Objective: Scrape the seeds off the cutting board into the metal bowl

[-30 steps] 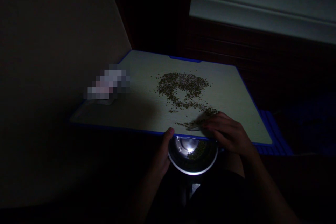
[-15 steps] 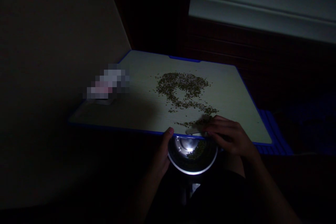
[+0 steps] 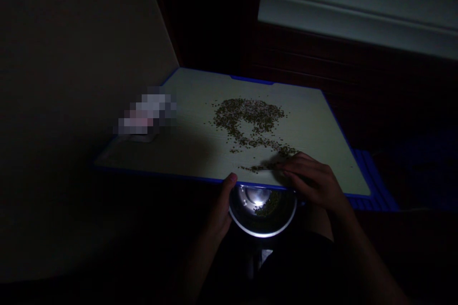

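Grains (image 3: 227, 115), small and greenish-brown, lie on the pale, blue-edged board (image 3: 315, 124) before you, spread in a loose ring around a bare patch; a trail runs from it toward your right hand (image 3: 313, 178). A thinner line of them sits nearer the front edge, by your fingertips. Your right fingers are bunched close together on a thin tool (image 3: 265, 168), visible only as a dark sliver against shadow; its shape cannot be made out. Your left hand (image 3: 222, 207) has its thumb laid over the board's front edge. Its other fingers are in the dark beside the bowl (image 3: 263, 235); cannot tell whether they grip board or bowl. The bowl, shiny inside, sits below the front edge, between your hands, with green grains along its right side. At the board's left end: a pixelated object (image 3: 146, 114), unidentifiable. Lighting: dim throughout.
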Available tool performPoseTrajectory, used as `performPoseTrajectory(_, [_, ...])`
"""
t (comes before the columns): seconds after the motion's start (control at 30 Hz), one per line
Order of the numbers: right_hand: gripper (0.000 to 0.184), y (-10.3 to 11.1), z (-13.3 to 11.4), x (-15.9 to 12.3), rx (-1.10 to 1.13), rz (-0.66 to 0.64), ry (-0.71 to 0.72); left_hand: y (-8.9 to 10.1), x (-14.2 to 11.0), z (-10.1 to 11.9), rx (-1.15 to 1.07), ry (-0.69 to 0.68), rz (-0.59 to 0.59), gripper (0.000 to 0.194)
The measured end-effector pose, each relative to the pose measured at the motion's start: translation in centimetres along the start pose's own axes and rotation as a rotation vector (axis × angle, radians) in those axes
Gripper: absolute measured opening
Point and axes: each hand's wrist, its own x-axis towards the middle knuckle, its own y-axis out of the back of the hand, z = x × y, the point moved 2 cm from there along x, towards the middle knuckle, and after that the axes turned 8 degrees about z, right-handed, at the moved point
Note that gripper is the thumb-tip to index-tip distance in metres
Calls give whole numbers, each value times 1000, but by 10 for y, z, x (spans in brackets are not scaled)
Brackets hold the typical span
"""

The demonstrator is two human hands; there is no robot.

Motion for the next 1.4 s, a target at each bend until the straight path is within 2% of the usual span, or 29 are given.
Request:
performPoseTrajectory(0.3, [34, -1, -1, 1, -12, -33, 12, -4, -5, 3, -7, 25, -9, 51])
performPoseTrajectory(0.47, [38, 0, -4, 2, 40, -52, 27, -3, -4, 2, -4, 6, -31, 51])
performPoseTrajectory(0.6, [39, 1, -5, 2, 77, -79, 36, -4, -5, 3, 0, 29, 4, 52])
performPoseTrajectory(0.73, [37, 1, -5, 2, 103, -51, 40, -5, -6, 5, 8, 44, 49, 51])
performPoseTrajectory(0.83, [36, 0, -5, 1, 112, -35, 41, -5, -6, 5, -2, 59, 19, 49])
performPoseTrajectory(0.93, [35, 1, -4, 0, 69, 14, 19, -3, -4, 3, -17, 18, -1, 51])
performPoseTrajectory(1.0, [32, 2, -2, -1, 0, 92, -18, -2, -2, 3, -18, -22, 14, 55])
performPoseTrajectory(1.2, [23, 9, 6, -4, -170, 339, -230, 0, 0, 2, 2, -41, 15, 54])
performPoseTrajectory(1.4, [17, 7, 3, -9, -230, 339, -276, -1, -2, 3, 14, -22, -6, 57])
